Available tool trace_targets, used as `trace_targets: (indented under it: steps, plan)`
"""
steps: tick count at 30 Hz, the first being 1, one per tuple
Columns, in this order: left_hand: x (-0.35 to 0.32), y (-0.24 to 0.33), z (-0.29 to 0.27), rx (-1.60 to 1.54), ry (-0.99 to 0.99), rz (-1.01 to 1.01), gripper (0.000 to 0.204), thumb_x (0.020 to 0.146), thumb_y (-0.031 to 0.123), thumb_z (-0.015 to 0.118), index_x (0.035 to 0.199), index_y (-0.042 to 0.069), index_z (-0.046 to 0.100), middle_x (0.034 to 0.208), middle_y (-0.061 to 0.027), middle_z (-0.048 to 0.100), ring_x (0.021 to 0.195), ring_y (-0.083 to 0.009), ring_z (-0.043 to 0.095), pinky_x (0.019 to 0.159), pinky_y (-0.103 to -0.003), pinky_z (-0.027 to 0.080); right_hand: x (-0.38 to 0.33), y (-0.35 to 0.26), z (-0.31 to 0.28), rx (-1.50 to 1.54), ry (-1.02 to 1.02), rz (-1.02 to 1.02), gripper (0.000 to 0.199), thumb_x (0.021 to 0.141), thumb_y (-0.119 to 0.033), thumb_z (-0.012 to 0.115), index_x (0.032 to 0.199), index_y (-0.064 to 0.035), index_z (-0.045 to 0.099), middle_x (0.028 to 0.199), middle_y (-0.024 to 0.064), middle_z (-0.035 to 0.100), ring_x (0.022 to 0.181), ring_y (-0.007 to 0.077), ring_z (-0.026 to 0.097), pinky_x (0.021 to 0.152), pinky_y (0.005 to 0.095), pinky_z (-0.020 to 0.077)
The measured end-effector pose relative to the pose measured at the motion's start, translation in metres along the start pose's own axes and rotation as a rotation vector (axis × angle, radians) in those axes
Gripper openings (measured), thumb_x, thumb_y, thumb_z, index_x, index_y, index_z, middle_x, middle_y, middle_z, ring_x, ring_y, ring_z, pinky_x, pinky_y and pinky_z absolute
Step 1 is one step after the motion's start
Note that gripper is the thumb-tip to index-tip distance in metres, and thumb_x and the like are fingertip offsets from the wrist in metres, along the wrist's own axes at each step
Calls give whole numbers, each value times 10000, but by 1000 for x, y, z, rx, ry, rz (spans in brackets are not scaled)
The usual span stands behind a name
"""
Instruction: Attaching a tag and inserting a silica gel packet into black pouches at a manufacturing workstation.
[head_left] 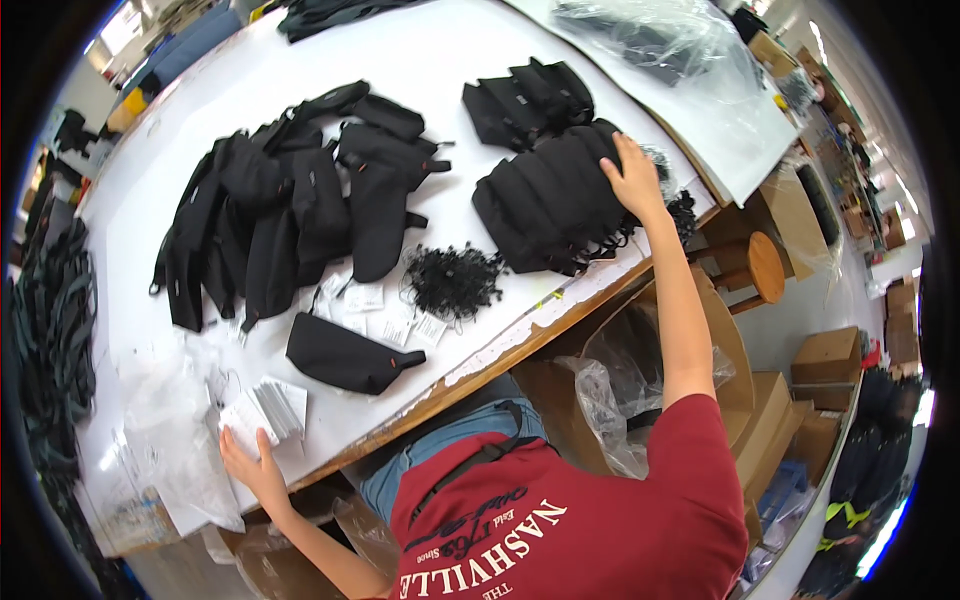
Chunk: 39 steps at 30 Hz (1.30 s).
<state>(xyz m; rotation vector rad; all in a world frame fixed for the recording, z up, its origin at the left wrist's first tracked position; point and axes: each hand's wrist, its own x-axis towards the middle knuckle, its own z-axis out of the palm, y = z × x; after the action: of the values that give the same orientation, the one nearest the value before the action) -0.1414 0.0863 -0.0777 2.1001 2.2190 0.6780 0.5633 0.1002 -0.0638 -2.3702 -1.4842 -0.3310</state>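
My left hand (252, 468) reaches over the table's near edge and grips a fanned stack of white paper tags (268, 408), next to crumpled clear plastic bags (165, 420). My right hand (632, 180) is stretched far forward and lies flat with fingers apart on top of a neat pile of black fabric pouches (545, 205). A single black pouch (345, 355) lies alone between the two hands. Beside it are a heap of small black cord loops (455, 280) and several loose white tags (385, 315).
A white table (420, 60) carries a big loose heap of black pouches (290, 200), a second stack (525, 100) and clear plastic sheets (690, 60). Cardboard boxes (825, 355), a lined carton (610, 390) and a wooden stool (760, 265) stand on the right. Dark straps (50, 340) hang at left.
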Motion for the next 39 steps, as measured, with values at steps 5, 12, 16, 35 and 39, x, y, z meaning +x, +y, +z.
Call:
trace_targets:
  steps: [5,12,16,35,39]
  plan:
    - [7,-9,7,57,55,-98,809,835,458,670,1408,-11,345,1397,-234,368,1308,-376,319,1085,-477,229,-61,-127,-48,466,195,-321,277,809,-177,670,1059,-68,622,984,96,635,979,278,565,857,368,441]
    - [5,-21,5,-210,-14,-213,761,835,404,696,1371,-46,397,1376,-241,375,1295,-366,321,1085,-454,239,-147,-193,-1,515,-496,-20,216,768,-191,724,855,-52,583,679,47,536,617,200,528,583,327,432]
    - [3,-10,5,-234,76,-179,698,853,358,683,1366,-30,409,1354,-231,398,1273,-360,349,1071,-449,255,-163,-208,11,584,-432,61,242,763,-216,729,859,-56,576,667,47,528,647,209,539,592,336,429]
    - [-6,25,-41,-911,173,-471,525,919,140,607,1348,-53,373,1282,-163,495,1135,-223,494,958,-330,391,-101,-203,-24,639,-75,-6,271,892,-281,626,733,-70,686,580,41,521,609,173,469,562,299,390]
    - [-13,24,-48,-1093,234,-563,550,915,109,594,1379,-58,351,1342,-169,461,1202,-248,469,1019,-346,361,-88,-206,-27,912,-184,104,361,900,-300,629,686,-10,629,537,15,516,528,83,463,511,247,348]
